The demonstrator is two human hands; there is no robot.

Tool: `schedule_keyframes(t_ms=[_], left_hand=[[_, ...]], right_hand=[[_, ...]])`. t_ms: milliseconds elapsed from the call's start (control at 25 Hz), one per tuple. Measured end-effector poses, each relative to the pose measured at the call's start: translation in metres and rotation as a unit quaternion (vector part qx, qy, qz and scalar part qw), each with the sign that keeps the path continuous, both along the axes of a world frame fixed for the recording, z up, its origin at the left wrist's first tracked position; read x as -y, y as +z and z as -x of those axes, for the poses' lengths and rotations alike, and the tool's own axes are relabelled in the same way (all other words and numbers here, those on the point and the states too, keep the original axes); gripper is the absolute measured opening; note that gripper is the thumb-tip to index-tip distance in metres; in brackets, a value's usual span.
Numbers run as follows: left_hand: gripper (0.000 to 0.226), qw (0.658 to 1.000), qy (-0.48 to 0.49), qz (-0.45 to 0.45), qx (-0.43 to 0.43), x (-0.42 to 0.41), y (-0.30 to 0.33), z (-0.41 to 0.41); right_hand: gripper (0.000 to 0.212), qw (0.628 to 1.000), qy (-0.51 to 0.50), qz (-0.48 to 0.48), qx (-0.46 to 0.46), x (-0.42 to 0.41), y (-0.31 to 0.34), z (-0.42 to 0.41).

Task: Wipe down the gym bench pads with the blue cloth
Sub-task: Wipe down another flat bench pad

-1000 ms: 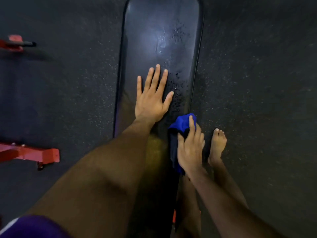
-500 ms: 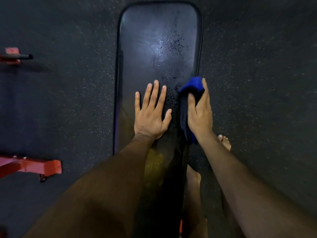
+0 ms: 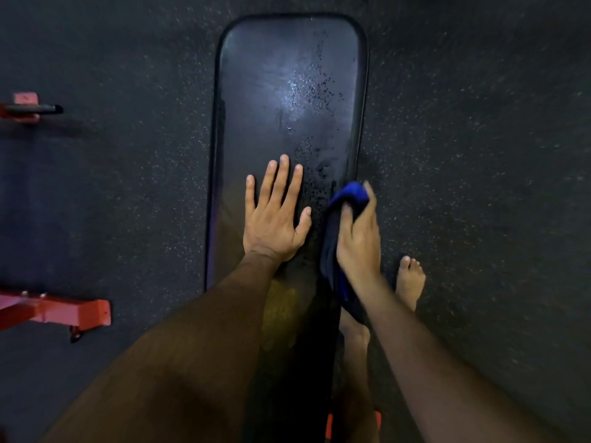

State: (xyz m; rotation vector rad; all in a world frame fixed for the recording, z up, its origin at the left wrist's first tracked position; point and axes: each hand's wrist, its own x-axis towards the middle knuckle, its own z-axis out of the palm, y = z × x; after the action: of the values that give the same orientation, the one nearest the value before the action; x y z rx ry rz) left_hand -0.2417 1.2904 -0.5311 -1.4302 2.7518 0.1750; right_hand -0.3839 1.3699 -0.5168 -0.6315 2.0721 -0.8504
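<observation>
The step in hand is the wiping of the long pad's right edge. Nearest, the right hand [image 3: 358,238] grips the blue cloth [image 3: 348,195] — thumb and fingers are curled around a bunched part of it, and the rest of the cloth hangs dark along the side of the pad below the wrist. Just beside it, the left hand [image 3: 275,222] lies flat on the bench pad [image 3: 287,59] with its fingers straight and spread; it seems to steady the body, and it holds nothing.

Farther up, the pad is black and glossy, with rounded far corners. Small droplets sit between the two hands and in a patch under a pale reflection near the middle, so this part looks not yet wiped. I judge the task is only partly done. The next move probably calls for bringing the cloth onto the top surface and pushing it toward the far end — with enough pressure to take the droplets and not only spread them.
</observation>
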Motion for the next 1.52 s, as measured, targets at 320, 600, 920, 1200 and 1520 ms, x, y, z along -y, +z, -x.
schedule_keyframes(t_ms=[320, 600, 920, 1200, 1520], left_hand=[[0.072, 1.0, 0.003, -0.011, -0.001, 0.001, 0.001, 0.001], [0.072, 1.0, 0.014, -0.022, 0.013, 0.004, 0.008, 0.008], [0.066, 0.999, 0.033, 0.019, -0.023, 0.14, 0.022, 0.085], [0.07, 0.999, 0.042, 0.017, -0.029, 0.154, -0.003, 0.081], [0.071, 0.999, 0.029, 0.017, -0.021, 0.157, -0.003, 0.081]], right_hand=[[0.068, 0.998, 0.047, 0.025, 0.026, -0.057, 0.007, -0.028], [0.065, 0.991, 0.098, -0.007, 0.088, -0.042, 0.01, 0.016], [0.066, 0.993, 0.073, 0.079, 0.039, 0.051, 0.007, 0.075], [0.053, 0.992, 0.015, 0.125, -0.006, 0.118, -0.016, 0.072], [0.048, 0.991, 0.082, 0.11, 0.002, 0.224, -0.019, 0.149]])
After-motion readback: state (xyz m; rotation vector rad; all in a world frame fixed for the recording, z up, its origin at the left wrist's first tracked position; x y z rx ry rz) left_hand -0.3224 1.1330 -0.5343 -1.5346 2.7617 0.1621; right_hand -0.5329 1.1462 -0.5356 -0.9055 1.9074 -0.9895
